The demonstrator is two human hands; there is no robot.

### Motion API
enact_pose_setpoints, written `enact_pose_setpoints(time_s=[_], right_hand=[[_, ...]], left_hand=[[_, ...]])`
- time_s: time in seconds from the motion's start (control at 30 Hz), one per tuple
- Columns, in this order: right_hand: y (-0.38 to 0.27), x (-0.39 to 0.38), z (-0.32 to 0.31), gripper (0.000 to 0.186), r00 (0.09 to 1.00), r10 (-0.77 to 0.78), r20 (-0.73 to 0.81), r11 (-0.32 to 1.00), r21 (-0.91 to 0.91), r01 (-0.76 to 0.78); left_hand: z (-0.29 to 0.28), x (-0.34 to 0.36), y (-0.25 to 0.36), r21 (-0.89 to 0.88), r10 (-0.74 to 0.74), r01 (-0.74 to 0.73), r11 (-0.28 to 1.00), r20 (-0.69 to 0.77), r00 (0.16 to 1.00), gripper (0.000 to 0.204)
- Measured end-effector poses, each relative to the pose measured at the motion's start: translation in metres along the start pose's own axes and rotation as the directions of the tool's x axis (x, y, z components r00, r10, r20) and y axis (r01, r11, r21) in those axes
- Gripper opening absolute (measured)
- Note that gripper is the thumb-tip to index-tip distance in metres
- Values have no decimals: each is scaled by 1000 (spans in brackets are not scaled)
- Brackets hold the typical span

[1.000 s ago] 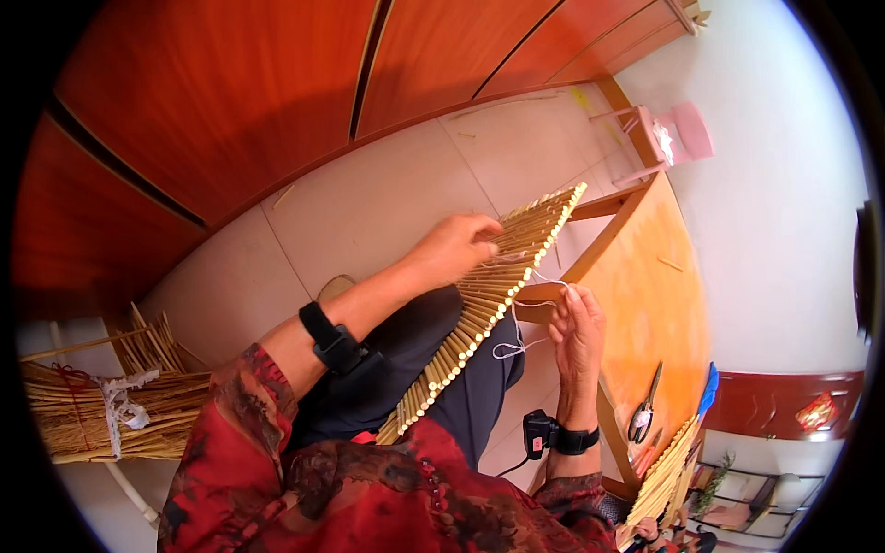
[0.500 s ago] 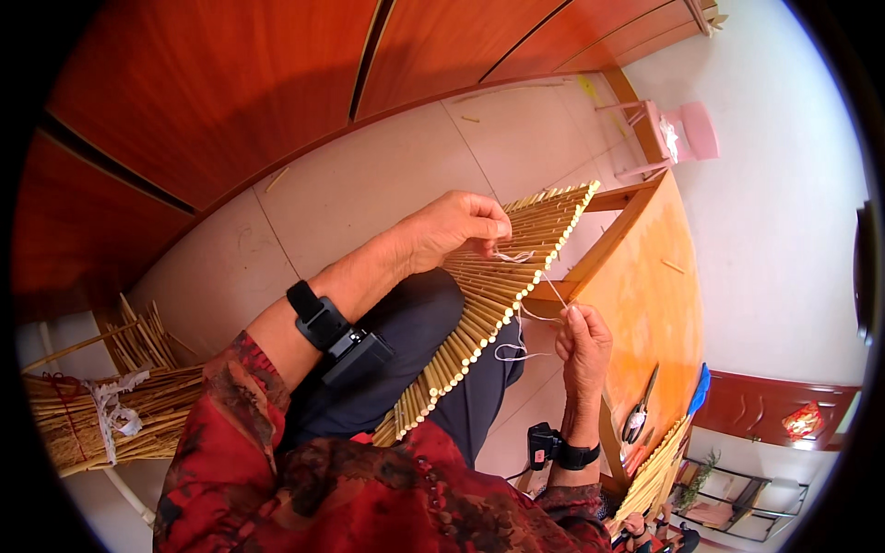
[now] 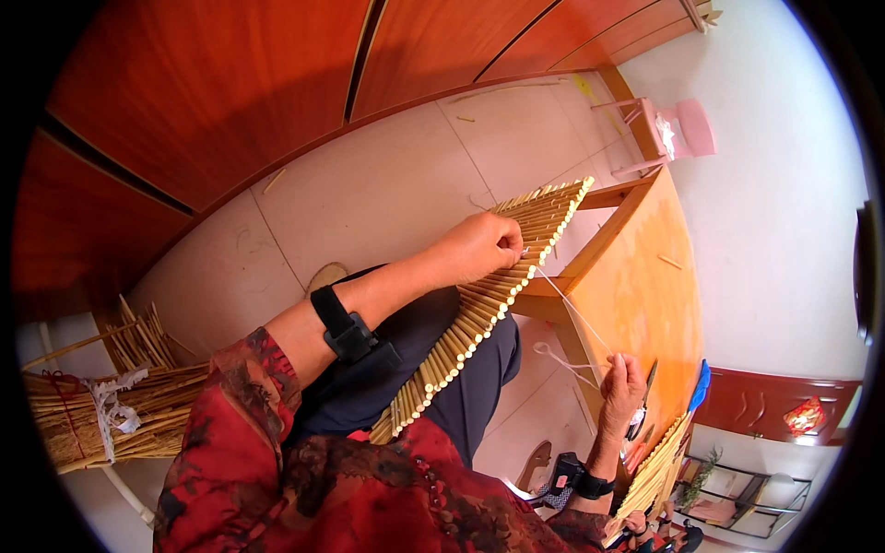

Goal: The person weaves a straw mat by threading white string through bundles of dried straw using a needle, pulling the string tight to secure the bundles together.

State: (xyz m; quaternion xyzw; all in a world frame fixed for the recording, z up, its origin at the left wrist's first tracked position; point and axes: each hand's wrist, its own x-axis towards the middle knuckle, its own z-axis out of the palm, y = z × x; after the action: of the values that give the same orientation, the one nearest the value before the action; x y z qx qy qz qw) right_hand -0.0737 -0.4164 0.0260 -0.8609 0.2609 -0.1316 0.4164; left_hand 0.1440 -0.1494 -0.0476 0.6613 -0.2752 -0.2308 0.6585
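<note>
A mat of thin yellow reed stalks (image 3: pixel 479 313), bound side by side, lies slanting over my dark-trousered knees. My left hand (image 3: pixel 489 247) is closed and rests on the mat's upper part. A bit of white string shows beside its fingertips, but what those fingers hold is hidden. From the mat's cut-end edge a white string (image 3: pixel 576 313) runs taut to my right hand (image 3: pixel 623 387), which is pinched on it over the table's near edge. A loose loop of the string hangs left of that hand.
A wooden table (image 3: pixel 636 276) stands to the right, with black-handled scissors (image 3: pixel 638 419) and more reeds (image 3: pixel 650 475) near its lower end. A tied reed bundle (image 3: pixel 157 419) is at the left. A pink chair (image 3: pixel 682 129) stands far off. Other people's hands show at lower right.
My right hand has moved right and down, drawing the string out longer and tighter. My left hand has shifted slightly right and lower onto the mat; the loops by it have gone.
</note>
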Motion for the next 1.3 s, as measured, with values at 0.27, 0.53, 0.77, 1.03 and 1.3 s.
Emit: enact_pose_setpoints(time_s=[0.27,0.53,0.77,1.03,1.3], right_hand=[[45,-23,-60,17,975,72,-211,962,-244,-124],[-19,-13,-15,17,992,-78,-96,557,821,123],[-99,-20,45,17,962,-268,-60,29,997,70],[-96,-33,53,17,969,-198,147,169,979,-114],[-64,-51,44,18,983,-125,132,213,972,-103]], left_hand=[[-1,-3,-9,-249,-138,134,959,2,990,15],[22,-12,46,234,-22,39,971,-75,997,64],[26,-8,53,572,-233,314,757,-213,949,71],[26,-6,23,566,-62,328,757,-437,898,38],[25,-6,19,626,-35,291,724,-388,921,30]])
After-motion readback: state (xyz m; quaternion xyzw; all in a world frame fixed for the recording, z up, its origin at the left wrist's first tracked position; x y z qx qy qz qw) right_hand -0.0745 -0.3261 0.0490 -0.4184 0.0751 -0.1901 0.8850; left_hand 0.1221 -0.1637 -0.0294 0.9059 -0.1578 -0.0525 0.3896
